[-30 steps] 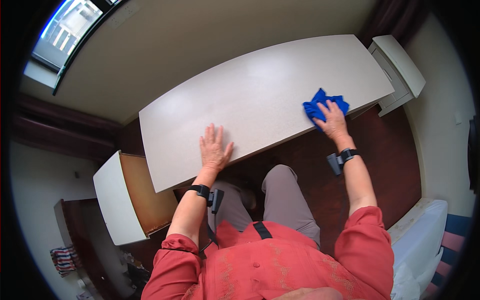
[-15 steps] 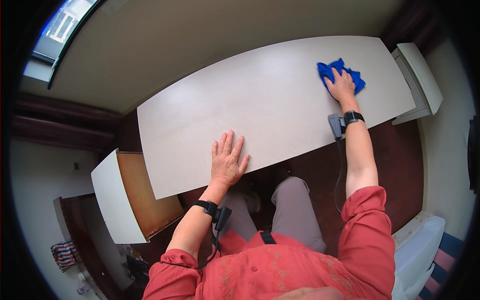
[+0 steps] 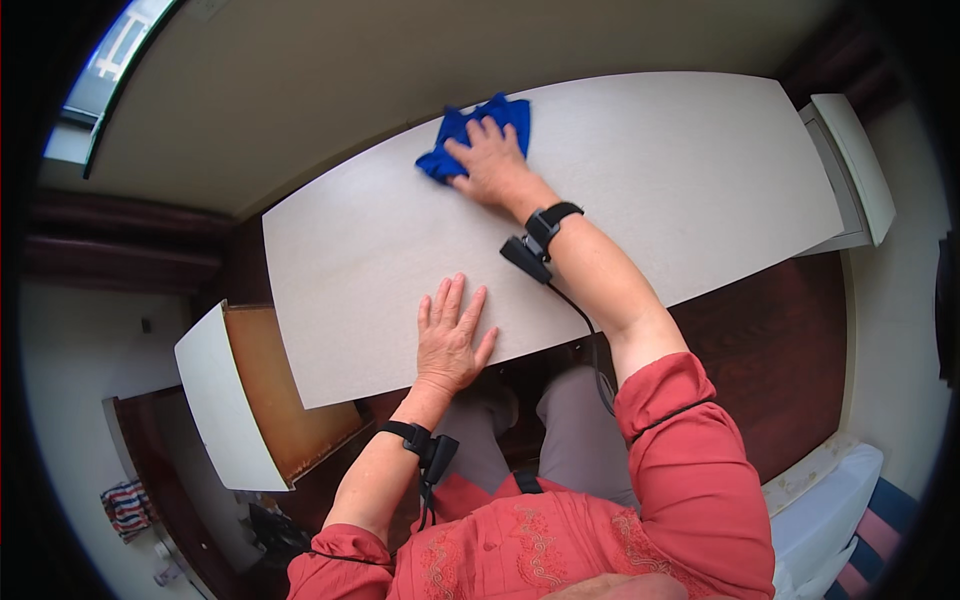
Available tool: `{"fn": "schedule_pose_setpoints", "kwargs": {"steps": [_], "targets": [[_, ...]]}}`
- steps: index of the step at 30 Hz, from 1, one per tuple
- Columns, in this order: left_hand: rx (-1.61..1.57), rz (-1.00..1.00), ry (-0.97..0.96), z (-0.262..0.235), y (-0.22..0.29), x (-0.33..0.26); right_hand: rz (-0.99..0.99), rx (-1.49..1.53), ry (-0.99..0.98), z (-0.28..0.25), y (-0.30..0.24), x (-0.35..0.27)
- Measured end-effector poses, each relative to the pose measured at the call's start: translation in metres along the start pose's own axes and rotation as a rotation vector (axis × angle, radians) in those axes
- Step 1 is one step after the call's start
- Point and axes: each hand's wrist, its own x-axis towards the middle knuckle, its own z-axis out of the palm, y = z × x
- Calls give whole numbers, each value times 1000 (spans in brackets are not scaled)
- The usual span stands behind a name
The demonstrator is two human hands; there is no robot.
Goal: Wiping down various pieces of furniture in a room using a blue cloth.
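A crumpled blue cloth [image 3: 510, 115] lies on the far edge of the white tabletop [image 3: 650, 190], near the wall. My right hand [image 3: 492, 165] presses down on this cloth with its fingers spread over it, and part of the cloth is hidden beneath the palm. Closer to me, my left hand [image 3: 452, 338] rests flat at the table's near edge, fingers stretched out and nothing in them. Each wrist carries a black strap with a small dark device and a cable.
An open drawer [image 3: 222, 400] juts out at the table's left end, and another white drawer [image 3: 850, 170] at the right end. The wall runs along the far side. A dark reddish floor [image 3: 780, 340] shows below, and a bed [image 3: 830, 510] stands at lower right.
My right hand has swept the blue cloth from the table's far right leftward to the middle of the far edge. My left hand has stayed almost in place.
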Motion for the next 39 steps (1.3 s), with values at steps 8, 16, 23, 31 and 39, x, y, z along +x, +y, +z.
{"fn": "schedule_pose_setpoints", "kwargs": {"steps": [8,16,23,31,39], "targets": [[36,-14,31,6,-27,9,-174,158,75,-8,16,-91],[13,9,50,20,-41,29,265,-60,169,-26,92,-173],[37,-20,57,24,-59,26,157,-11,181,-40,80,-219],[41,14,59,25,-64,33,1157,89,648,-31,235,-275],[59,33,86,33,-71,46,1178,899,1208,6,169,-232]]}}
